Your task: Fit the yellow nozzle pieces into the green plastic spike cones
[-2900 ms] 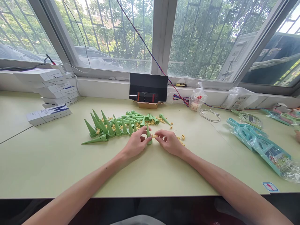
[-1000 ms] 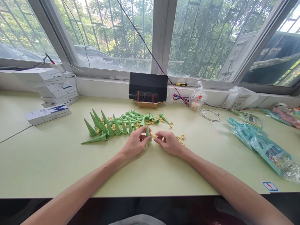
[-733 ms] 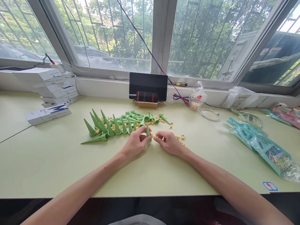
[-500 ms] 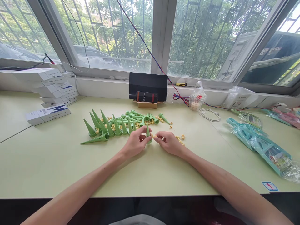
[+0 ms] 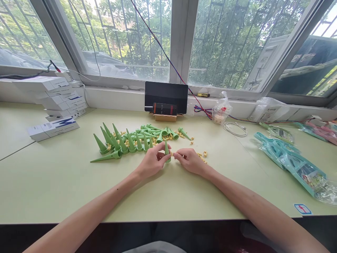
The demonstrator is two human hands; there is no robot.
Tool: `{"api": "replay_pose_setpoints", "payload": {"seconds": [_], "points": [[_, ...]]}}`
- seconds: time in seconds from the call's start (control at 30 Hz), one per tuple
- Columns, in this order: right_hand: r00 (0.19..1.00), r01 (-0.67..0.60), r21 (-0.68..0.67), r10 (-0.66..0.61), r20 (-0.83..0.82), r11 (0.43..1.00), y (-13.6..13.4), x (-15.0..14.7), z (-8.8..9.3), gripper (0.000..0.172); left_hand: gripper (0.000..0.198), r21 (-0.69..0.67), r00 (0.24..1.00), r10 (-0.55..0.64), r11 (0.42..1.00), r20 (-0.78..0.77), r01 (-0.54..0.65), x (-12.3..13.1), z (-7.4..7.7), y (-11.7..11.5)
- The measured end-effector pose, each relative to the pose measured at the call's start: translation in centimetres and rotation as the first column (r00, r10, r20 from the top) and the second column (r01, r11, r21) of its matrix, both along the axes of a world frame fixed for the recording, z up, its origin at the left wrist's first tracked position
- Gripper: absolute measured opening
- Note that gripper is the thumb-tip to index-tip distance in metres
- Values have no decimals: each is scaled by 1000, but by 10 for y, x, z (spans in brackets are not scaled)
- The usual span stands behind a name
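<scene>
My left hand (image 5: 150, 161) has its thumb and fingers wrapped round a green plastic cone spike (image 5: 166, 149), held point up just above or on the table. Against the side of that spike is a small yellow plastic piece (image 5: 172, 154), pinched by the thumb and forefinger of my right hand (image 5: 190, 160). How far the piece sits in the spike is too small to tell. Left of my hands, several green spikes (image 5: 131, 144) stand upright on their wide ends, and one spike (image 5: 106, 156) lies on its side in front of them.
Behind stretches a pile of loose green spikes (image 5: 150, 132) mixed with yellow pieces. More yellow pieces (image 5: 205, 154) lie beyond my right hand. A phone (image 5: 164, 109) leans on a tablet (image 5: 166, 92). White boxes (image 5: 54, 129) are at left, packaged teal tools (image 5: 292, 158) at right.
Both hands stay in nearly the same place. The held spike has shifted very slightly right, and the yellow piece remains against its side.
</scene>
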State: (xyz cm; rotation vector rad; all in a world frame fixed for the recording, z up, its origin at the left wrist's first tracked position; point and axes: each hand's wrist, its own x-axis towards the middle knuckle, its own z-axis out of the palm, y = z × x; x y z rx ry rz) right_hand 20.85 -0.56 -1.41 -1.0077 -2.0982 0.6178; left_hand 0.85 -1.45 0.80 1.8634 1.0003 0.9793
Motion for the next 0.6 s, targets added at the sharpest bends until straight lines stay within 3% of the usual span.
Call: {"api": "replay_pose_setpoints", "payload": {"seconds": [0.4,0.6], "points": [[999,-11,-50,9,-31,999,-1,0,1,51,17,-14,1000,-27,1000,0,27,1,3,-2],[996,-24,-27,21,-88,999,-3,-2,3,23,15,0,1000,-12,1000,4,12,1,1,0]]}}
